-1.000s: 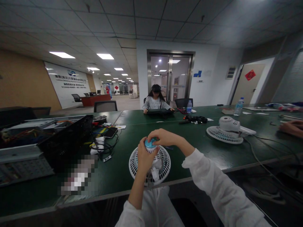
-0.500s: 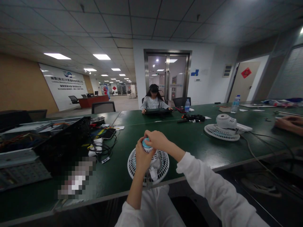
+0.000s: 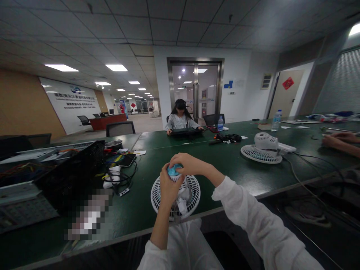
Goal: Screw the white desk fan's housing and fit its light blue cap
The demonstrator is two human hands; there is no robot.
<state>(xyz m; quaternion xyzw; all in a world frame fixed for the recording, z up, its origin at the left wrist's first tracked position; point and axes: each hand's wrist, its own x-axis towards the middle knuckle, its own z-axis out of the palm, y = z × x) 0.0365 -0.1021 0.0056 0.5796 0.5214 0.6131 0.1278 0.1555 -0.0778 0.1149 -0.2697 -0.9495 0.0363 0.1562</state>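
Observation:
In front of me a white desk fan (image 3: 194, 198) lies face down on the green table, its round grille against the top. My left hand (image 3: 168, 187) is wrapped around the fan's vented motor housing (image 3: 176, 178) from the left. On the upper end of that housing sits a light-blue round part (image 3: 172, 170). My right hand (image 3: 189, 164) reaches over from the right, its fingers closed on the blue part. Fingers hide some of its rim, so I cannot tell if it is apart from the housing.
A second white fan (image 3: 261, 150) lies to the right with trailing cables. An open computer case (image 3: 45, 180) stands left, beside cables and a white adapter (image 3: 112, 176). A person (image 3: 180, 118) sits opposite with a dark panel. Another person's hands (image 3: 341, 140) rest at far right. Bottles stand behind.
More of the blue part shows between my fingers, and my right hand has turned a little over it. My left hand stays around the housing. The view has shifted slightly.

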